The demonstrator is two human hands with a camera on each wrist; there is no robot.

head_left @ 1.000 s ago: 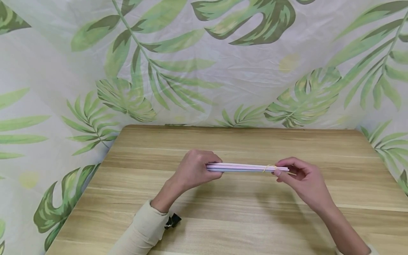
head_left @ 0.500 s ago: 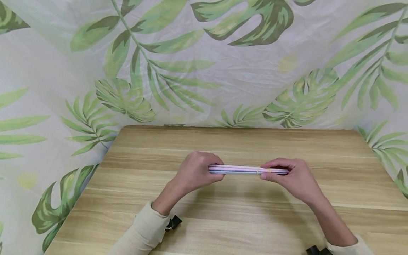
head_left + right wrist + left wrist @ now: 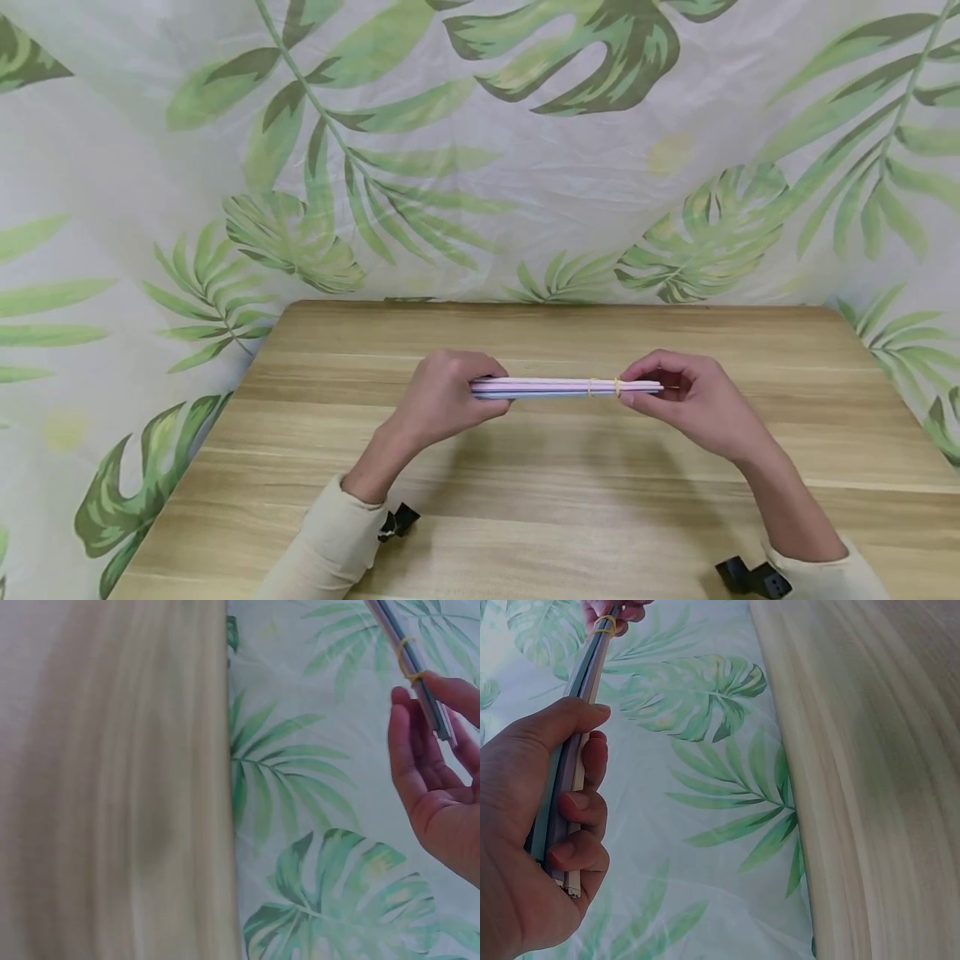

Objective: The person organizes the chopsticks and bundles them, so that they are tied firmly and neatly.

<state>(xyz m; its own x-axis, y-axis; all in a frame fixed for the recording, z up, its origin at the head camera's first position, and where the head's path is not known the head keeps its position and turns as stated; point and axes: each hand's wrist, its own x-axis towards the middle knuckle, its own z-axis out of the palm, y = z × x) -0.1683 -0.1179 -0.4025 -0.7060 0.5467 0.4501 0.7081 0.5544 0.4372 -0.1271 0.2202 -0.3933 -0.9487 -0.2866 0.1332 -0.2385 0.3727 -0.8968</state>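
A bundle of thin pastel chopsticks (image 3: 543,387) in pink, purple and blue is held level above the table. My left hand (image 3: 452,387) grips its left end, fingers curled round it; in the left wrist view the ends show below the fingers of that hand (image 3: 547,795). A yellow rubber band (image 3: 618,386) circles the bundle toward its right end, in two loops set slightly apart. My right hand (image 3: 697,400) pinches at the band, thumb and fingers on either side of the bundle. In the right wrist view, the chopsticks' tips (image 3: 442,733) stick out past the band, toward the palm.
Beneath the hands lies a wood-grain table (image 3: 525,500). A leaf-patterned cloth (image 3: 420,167) hangs behind it and at its sides. Black wrist-mounted devices show by the left cuff (image 3: 399,521) and the right cuff (image 3: 817,575).
My right hand slid left along the bundle, then drew back slightly toward the tips. The rubber band now sits in two loops, farther from the tips. My left hand keeps its grip.
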